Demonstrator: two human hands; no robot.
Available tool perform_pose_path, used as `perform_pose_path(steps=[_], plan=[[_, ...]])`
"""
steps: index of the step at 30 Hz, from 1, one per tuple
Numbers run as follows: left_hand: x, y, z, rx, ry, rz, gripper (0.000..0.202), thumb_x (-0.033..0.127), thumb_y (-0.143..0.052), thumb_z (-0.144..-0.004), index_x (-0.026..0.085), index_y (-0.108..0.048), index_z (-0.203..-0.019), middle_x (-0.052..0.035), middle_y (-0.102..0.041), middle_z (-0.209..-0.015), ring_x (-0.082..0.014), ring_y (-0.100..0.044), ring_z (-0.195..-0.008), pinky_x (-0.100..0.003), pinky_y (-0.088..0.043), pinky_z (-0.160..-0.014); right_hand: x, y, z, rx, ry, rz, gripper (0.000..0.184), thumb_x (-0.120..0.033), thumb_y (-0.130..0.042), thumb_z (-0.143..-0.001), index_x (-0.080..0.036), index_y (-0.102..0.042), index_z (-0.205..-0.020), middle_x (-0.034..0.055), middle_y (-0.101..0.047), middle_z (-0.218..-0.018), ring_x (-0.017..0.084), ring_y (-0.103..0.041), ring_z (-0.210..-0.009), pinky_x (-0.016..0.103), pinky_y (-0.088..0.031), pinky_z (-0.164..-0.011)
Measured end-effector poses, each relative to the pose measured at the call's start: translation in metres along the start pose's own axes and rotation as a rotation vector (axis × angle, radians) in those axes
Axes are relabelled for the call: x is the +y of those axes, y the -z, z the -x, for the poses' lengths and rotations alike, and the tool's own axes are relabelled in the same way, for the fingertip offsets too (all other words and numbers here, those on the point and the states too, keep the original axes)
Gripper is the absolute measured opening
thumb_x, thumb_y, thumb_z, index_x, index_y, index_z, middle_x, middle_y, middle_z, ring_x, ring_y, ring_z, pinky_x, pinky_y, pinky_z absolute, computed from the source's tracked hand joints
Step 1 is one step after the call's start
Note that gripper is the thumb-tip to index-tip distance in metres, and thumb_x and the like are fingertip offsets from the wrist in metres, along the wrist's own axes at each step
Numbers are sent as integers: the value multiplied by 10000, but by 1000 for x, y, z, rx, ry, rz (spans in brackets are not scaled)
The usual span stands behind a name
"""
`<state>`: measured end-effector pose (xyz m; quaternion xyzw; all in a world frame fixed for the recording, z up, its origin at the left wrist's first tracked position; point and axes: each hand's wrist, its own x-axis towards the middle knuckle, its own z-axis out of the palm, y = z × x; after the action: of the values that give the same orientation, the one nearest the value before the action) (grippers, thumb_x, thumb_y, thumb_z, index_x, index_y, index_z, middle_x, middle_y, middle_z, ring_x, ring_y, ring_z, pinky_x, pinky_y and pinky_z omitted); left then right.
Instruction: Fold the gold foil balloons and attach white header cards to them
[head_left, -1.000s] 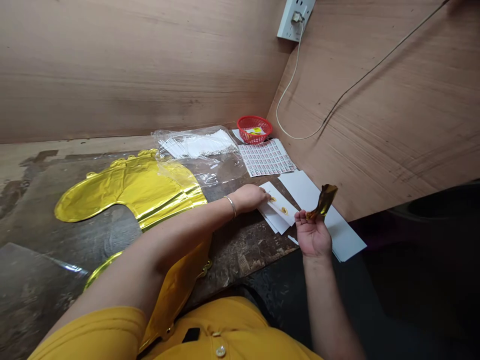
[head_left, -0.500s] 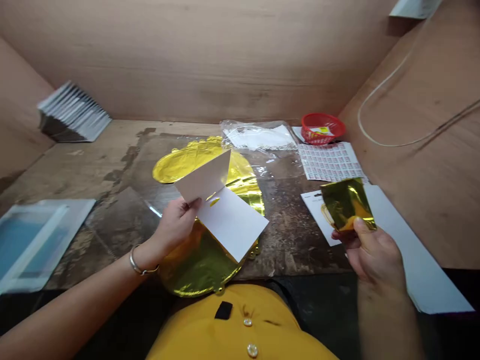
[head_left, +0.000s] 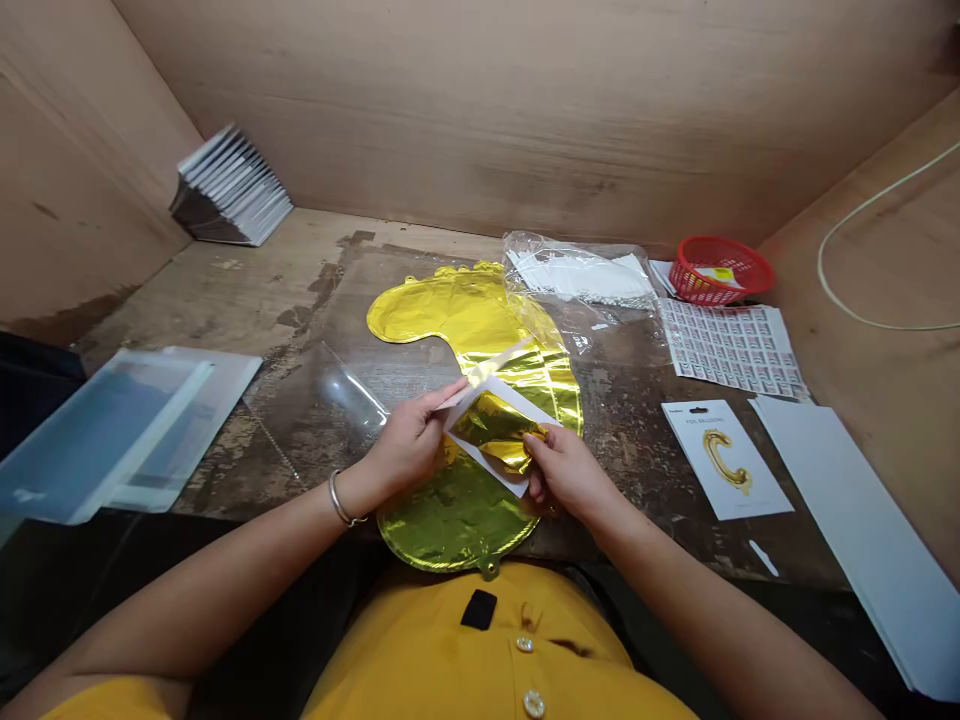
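Observation:
My left hand (head_left: 411,432) is closed on the edge of a folded white card (head_left: 501,478), which stands partly open like a booklet. Pinched in my right hand (head_left: 571,468) is a folded gold foil balloon (head_left: 499,428), lying against the inner face of the card. Beneath both hands a large flat gold C-shaped foil balloon (head_left: 435,305) is spread on the table. To the right lies a printed foil balloon card (head_left: 727,460) with a gold C picture. My fingertips behind the card are hidden.
Clear plastic sleeves (head_left: 97,440) lie at the left. A stack of cards (head_left: 236,190) stands at the back left. A bag of white pieces (head_left: 581,275), a red basket (head_left: 720,270), a sticker sheet (head_left: 731,345) and long white sheets (head_left: 862,540) line the back and right.
My right hand has brought the folded gold foil balloon from the right over to the white card. My left hand still grips the card. The view has shifted left.

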<state>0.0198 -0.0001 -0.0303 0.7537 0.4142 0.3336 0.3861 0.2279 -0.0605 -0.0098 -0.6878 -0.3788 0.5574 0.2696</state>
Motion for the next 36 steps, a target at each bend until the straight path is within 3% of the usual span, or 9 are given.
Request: perform_pose_path(steps=[6, 11, 15, 20, 23, 28, 31, 33, 36], plan=[[3, -5, 11, -279, -222, -486, 507, 285, -507, -884, 141, -519, -1370, -143, -420, -1496, -311, -330, -1419, -504, -296, -1156, -4, 11, 1, 40, 185, 315, 247, -237, -494, -800, -195, -645, -991, 11, -650, -578, 161, -568, -429, 245, -441, -411], [13, 0, 8, -357, -241, -602, 505, 348, -498, -909, 148, -509, -1373, -178, -434, -1476, -345, -353, -1398, -509, -349, -1111, -1, 30, 12, 613, 655, 818, 288, -248, -420, -925, -176, -632, -1106, 142, -651, -1017, 265, -628, -887, 399, -507, -786], [15, 1, -12, -285, -195, -581, 259, 218, -487, -909, 175, -675, -1082, -173, -550, -1330, -337, -507, -1234, -519, -425, -1012, 16, 21, 7, 433, 830, 970, 159, -264, -523, -909, -215, -670, -945, 110, -614, -1038, 264, -579, -969, 393, -487, -840], [17, 1, -55, -74, 226, -223, 423, 215, -712, -708, 129, -588, -1103, -104, -665, -977, -232, -646, -837, -349, -542, -707, 27, 12, -3, 399, 760, 963, 99, -240, -554, -892, -197, -640, -915, 114, -598, -1044, 272, -566, -955, 417, -489, -837], [23, 3, -69, -273, 546, 160, 300, 258, -758, -646, 135, -655, -900, -48, -686, -740, -187, -623, -578, -281, -485, -512, 29, 15, -1, 409, 771, 900, 94, -237, -564, -875, -181, -619, -926, 122, -595, -1002, 280, -565, -948, 437, -496, -844], [38, 5, -48, -338, 565, 537, 289, 304, -790, -626, 144, -674, -837, -79, -736, -857, -195, -677, -684, -313, -538, -646, 27, 29, 6, 658, 721, 331, 690, -438, -763, -704, -165, -504, -1283, 181, -531, -1278, 319, -532, -1147, 509, -466, -972], [45, 5, -26, -264, 448, 713, 383, 356, -796, -658, 127, -673, -939, -102, -732, -948, -205, -692, -802, -330, -549, -743, 19, 37, 14, 245, 606, -149, 658, -502, -718, -750, -182, -530, -1293, 147, -615, -1260, 275, -609, -1125, 442, -522, -931], [48, 4, -12, -188, 377, 691, 407, 390, -788, -690, 124, -668, -973, -105, -726, -972, -215, -686, -868, -338, -546, -785, 13, 39, 21, -47, 581, -179, 486, -493, -623, -843, -180, -615, -1214, 120, -696, -1153, 270, -656, -1076, 423, -555, -894], [50, 1, 7, 28, 333, 670, 463, 466, -779, -717, 154, -660, -1037, -104, -701, -1079, -229, -653, -1020, -330, -526, -872, 6, 35, 25, 74, 795, 156, 334, -349, -599, -890, -225, -673, -1191, 69, -696, -1205, 276, -641, -1133, 437, -519, -989]])
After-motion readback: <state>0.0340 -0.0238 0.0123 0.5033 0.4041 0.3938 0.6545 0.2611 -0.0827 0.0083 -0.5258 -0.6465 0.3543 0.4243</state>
